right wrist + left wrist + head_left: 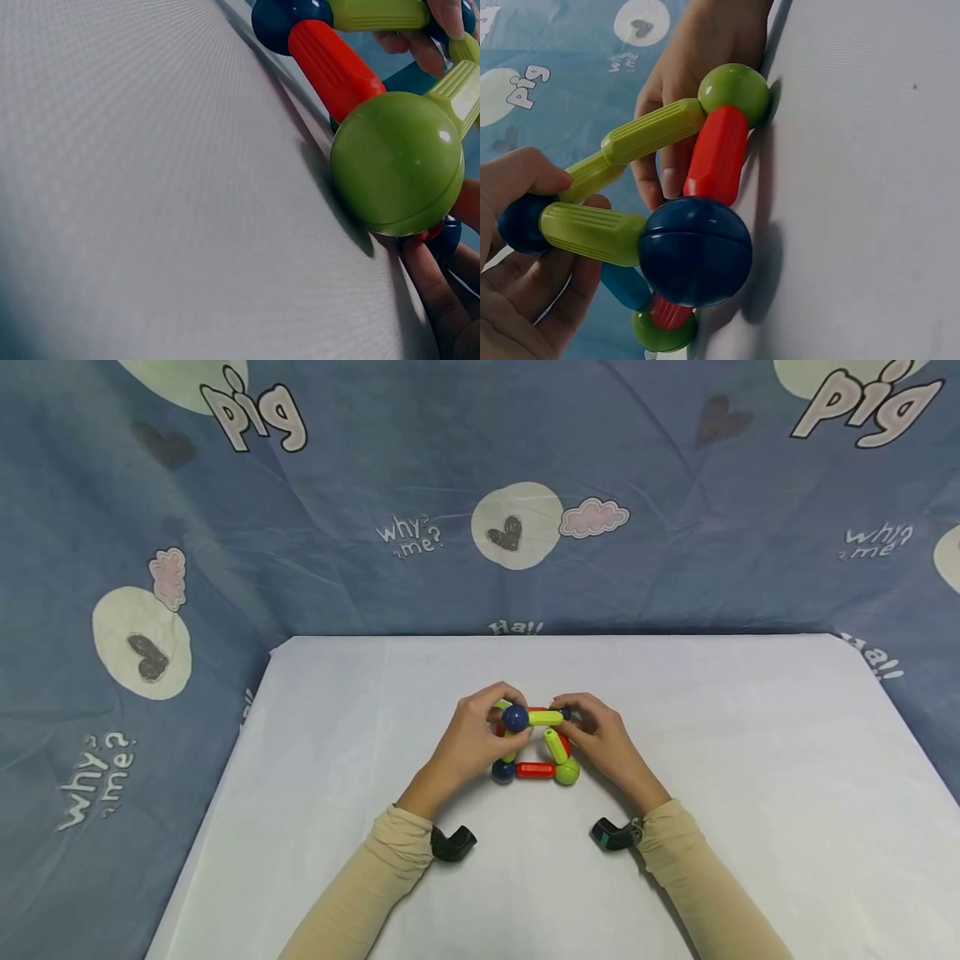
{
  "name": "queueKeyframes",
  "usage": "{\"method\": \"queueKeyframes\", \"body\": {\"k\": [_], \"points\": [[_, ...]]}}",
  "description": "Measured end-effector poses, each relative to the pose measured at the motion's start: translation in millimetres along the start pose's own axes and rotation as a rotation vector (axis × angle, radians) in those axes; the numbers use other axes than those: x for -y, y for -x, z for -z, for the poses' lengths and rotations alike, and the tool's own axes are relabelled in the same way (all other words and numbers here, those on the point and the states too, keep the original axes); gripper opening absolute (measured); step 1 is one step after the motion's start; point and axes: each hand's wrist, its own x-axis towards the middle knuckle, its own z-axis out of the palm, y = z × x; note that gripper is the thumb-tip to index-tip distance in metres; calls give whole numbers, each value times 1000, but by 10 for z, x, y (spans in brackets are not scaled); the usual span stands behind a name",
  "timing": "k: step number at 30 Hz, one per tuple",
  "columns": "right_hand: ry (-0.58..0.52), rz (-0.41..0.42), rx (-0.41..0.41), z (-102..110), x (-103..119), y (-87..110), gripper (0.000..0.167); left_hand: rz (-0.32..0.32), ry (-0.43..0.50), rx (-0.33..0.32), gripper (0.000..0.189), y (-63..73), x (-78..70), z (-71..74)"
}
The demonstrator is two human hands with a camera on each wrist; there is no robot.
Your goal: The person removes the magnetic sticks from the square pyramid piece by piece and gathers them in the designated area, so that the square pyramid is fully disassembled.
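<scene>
A frame of magnetic rods and balls stands on the table. My left hand grips a dark blue ball at its raised left corner, where a yellow-green rod points right. Below, a yellow-green upright rod joins the lower dark blue ball. A red rod links that ball to a green ball. From the green ball another yellow-green rod leans up, its top close under the upper rod. At the back right, my right hand holds another dark blue ball between its fingers.
White cloth covers the table. A printed blue curtain hangs behind and along the left side. Behind the front pieces, a blue rod and a second green ball belong to the frame. Black wrist cameras sit at both cuffs.
</scene>
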Motion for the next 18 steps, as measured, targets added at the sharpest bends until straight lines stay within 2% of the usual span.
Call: {"method": "queueKeyframes", "body": {"k": [9, 18], "points": [[-35, -2, 5, 10, 4, -2, 30, 91, 58, 15, 33, -3, -10, 7], [-49, 2, 2, 27, 10, 16, 29, 64, 23, -4, 31, -5, -56, -28]]}}
